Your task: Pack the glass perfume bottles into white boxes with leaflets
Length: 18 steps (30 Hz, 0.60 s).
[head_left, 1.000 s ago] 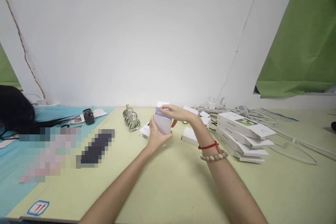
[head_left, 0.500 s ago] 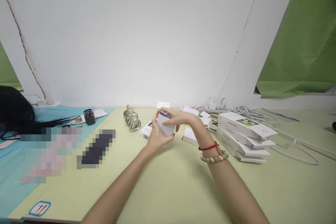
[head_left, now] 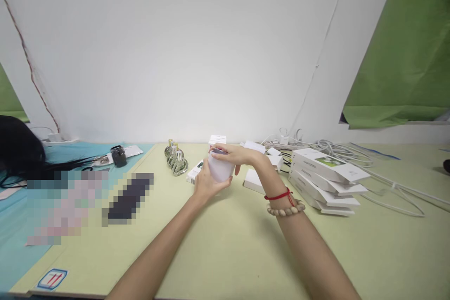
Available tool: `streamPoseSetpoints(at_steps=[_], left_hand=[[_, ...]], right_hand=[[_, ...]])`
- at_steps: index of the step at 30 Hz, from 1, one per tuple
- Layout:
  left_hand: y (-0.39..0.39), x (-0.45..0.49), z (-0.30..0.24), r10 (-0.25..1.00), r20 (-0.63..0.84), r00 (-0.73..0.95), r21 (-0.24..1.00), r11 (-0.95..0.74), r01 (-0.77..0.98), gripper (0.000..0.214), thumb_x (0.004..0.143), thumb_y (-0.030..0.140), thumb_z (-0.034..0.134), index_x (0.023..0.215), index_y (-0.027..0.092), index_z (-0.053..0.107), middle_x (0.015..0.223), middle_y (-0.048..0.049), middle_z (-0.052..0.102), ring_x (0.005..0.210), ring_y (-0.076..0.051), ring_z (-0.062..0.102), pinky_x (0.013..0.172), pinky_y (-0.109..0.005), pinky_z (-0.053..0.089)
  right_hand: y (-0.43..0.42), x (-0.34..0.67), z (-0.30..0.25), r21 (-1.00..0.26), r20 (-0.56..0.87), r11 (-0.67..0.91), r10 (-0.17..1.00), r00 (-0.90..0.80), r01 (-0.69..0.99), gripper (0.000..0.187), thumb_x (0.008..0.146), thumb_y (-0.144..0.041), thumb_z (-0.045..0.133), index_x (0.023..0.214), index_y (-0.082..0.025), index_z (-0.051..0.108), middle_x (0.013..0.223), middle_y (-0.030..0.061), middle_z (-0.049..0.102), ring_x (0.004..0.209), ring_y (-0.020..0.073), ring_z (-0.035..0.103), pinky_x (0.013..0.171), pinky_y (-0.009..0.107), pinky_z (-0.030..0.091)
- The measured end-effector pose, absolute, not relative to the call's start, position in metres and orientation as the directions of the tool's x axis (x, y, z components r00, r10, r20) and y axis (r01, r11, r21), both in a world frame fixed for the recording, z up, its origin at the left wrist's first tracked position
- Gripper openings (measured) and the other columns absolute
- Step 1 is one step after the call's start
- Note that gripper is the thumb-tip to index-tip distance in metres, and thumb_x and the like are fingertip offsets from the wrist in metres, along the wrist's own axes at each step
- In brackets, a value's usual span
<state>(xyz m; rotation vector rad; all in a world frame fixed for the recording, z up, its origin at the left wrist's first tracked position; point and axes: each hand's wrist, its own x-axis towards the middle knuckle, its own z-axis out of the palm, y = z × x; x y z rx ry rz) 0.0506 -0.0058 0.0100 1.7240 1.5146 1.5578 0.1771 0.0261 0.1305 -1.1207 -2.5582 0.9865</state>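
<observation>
A small white box (head_left: 220, 170) is held above the table in front of me, its dark-looking top edge partly covered by fingers. My left hand (head_left: 206, 187) is wrapped around its lower part, thumb on the near right side. Over the top bends my right hand (head_left: 241, 154), its fingers closed at the upper edge. Just behind and left of the box lies a white printed carton (head_left: 193, 175). Another white carton (head_left: 217, 139) stands at the wall, and an open white box part (head_left: 253, 180) rests to the right.
Glass bottles with metallic caps (head_left: 178, 164) stand left of my hands. At right is a stack of white cartons (head_left: 325, 183), with white cables (head_left: 346, 152) behind. A dark jar (head_left: 118, 156) sits on the blue cloth, near a person's dark hair (head_left: 19, 150).
My right hand's fingers have shifted slightly across the box's top, and the dark upper edge shows less. My left hand keeps its hold; the camera view has moved a little.
</observation>
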Motion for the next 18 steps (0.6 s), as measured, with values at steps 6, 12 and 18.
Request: streamPoseSetpoints(at_steps=[6, 12, 18], left_hand=[[-0.008, 0.052, 0.013, 0.797, 0.550, -0.249, 0.811, -0.440, 0.384, 0.075, 0.050, 0.032, 0.075, 0.115, 0.027, 0.038, 0.111, -0.0071, 0.052, 0.107, -0.028, 0.047, 0.083, -0.034, 0.038], [-0.009, 0.051, 0.013, 0.776, 0.597, -0.202, 0.776, -0.494, 0.393, 0.076, 0.052, 0.026, 0.073, 0.118, 0.026, 0.037, 0.116, -0.0071, 0.050, 0.110, -0.028, 0.045, 0.088, -0.035, 0.037], [0.001, 0.038, 0.004, 0.711, 0.703, 0.016, 0.564, -0.570, 0.597, 0.086, 0.053, 0.030, 0.072, 0.126, 0.023, 0.026, 0.129, -0.0115, 0.038, 0.120, -0.028, 0.037, 0.100, -0.039, 0.025]], right_hand=[[0.024, 0.176, 0.133, -0.631, -0.061, 0.497, 0.734, -0.677, 0.596, 0.047, 0.081, -0.059, 0.032, 0.109, -0.026, 0.049, 0.120, 0.0089, 0.046, 0.096, 0.0248, 0.051, 0.046, 0.026, 0.054], [0.020, 0.174, 0.134, -0.590, -0.098, 0.536, 0.695, -0.712, 0.604, 0.046, 0.072, -0.055, 0.053, 0.106, -0.025, 0.052, 0.109, 0.0084, 0.055, 0.086, 0.0225, 0.057, 0.049, 0.027, 0.053], [0.033, 0.175, 0.125, -0.412, 0.010, 0.655, 0.698, -0.716, 0.633, 0.049, 0.065, -0.023, 0.064, 0.111, -0.027, 0.048, 0.109, 0.0046, 0.057, 0.089, 0.0211, 0.056, 0.064, 0.028, 0.048]])
